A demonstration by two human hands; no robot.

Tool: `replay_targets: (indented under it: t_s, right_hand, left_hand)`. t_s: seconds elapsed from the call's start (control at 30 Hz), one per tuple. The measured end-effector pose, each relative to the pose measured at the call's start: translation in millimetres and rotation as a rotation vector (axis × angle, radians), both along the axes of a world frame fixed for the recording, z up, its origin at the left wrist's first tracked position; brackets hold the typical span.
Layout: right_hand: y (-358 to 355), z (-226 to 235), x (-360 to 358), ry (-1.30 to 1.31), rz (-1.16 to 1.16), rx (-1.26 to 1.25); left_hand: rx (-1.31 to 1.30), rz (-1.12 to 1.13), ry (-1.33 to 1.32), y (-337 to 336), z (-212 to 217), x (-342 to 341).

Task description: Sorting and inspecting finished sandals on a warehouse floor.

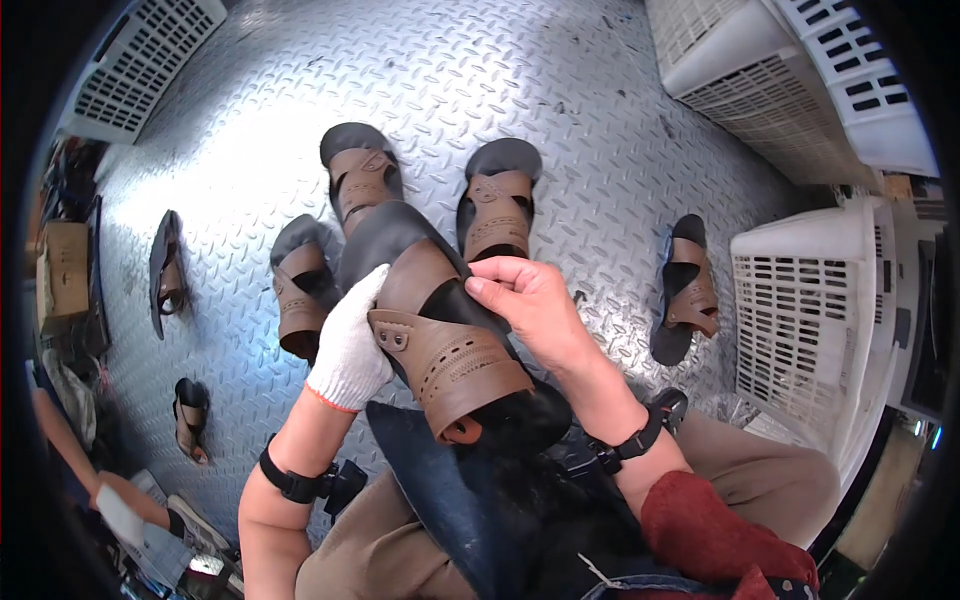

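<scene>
"What's left of the fingers?"

"Well off from them, a slim sandal (pixel 163 260) on its side, and a smaller-looking sandal (pixel 190 410) nearer the person. Just beside the gloved fingers, a brown-strapped sandal (pixel 302 290) on the metal floor (pixel 235 330)."

"And the left hand (pixel 348 350)?"

"In a white knit glove, closed on the left edge of the held sandal (pixel 465 370). Its thumb lies along that edge by the upper strap; the other fingers are mostly hidden, so I can't tell how they're set."

"So where does that sandal sit?"

"Between the two hands, clear of the floor. Its black toe end reaches past both sets of fingers; its brown heel strap comes back toward the person. Beyond the toe are a left floor sandal (pixel 360 175) and a right floor sandal (pixel 497 205)."

"The right hand (pixel 540 310)?"

"Bare, thumb and forefinger nearly together, pinching the held sandal's right edge. Whether they nip strap or sole, I can't tell."

"Further right?"

"Well apart from those fingers, a lone sandal (pixel 690 295), then a white slatted crate (pixel 800 320)."
</scene>
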State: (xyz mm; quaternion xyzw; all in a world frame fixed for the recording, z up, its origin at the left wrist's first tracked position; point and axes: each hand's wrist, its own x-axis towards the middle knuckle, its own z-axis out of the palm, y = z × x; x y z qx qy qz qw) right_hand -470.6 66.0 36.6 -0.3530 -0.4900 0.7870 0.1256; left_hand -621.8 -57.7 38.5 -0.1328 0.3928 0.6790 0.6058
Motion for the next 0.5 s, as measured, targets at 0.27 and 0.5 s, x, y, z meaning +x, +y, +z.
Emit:
replay_targets:
  t_s: [0.27,0.5]
  right_hand:
    - [76.2,-52.5,57.1,-0.135,-0.410,0.234]
    - [122.3,-47.5,183.6,-1.128,-0.354,1.187]
  left_hand:
    - [0.009,-0.207,0.449,16.8,10.9,1.8]
    - [-0.099,-0.183,0.532,6.0,0.0,-3.2]
